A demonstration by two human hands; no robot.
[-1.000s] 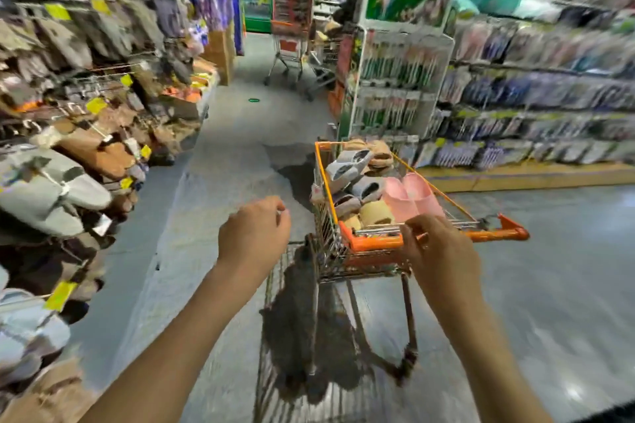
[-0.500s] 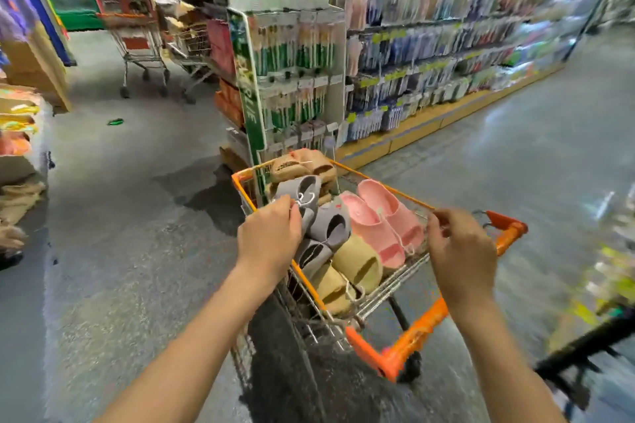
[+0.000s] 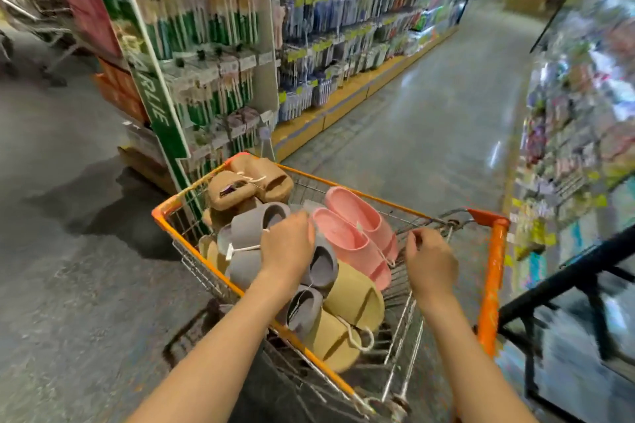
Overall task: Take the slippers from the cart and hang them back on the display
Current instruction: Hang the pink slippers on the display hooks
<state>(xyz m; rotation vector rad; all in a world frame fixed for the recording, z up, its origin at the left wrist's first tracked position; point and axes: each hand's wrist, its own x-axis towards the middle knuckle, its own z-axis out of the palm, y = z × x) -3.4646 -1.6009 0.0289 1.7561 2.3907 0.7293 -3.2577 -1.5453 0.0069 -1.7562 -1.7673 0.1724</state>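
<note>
Left hand [image 3: 288,244] now deeper onto grey slippers [image 3: 256,227]

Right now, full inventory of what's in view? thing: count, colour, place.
cart: one, orange rim and handle, wire basket, centre foreground.
pink slippers: one pair, pink, right side of basket.
grey slippers: at least three visible, grey, middle of basket under the left hand.
yellow slippers: at least two, pale yellow, near end of basket.
brown slippers: one pair at least, tan, fuzzy, far end of basket.
toothbrush rack: one, green and white, beyond the cart.
shelves: blurred packaged goods lining the aisle.
left hand: on the grey slippers.
right hand: curled at the basket's wire edge; grip unclear.
</note>
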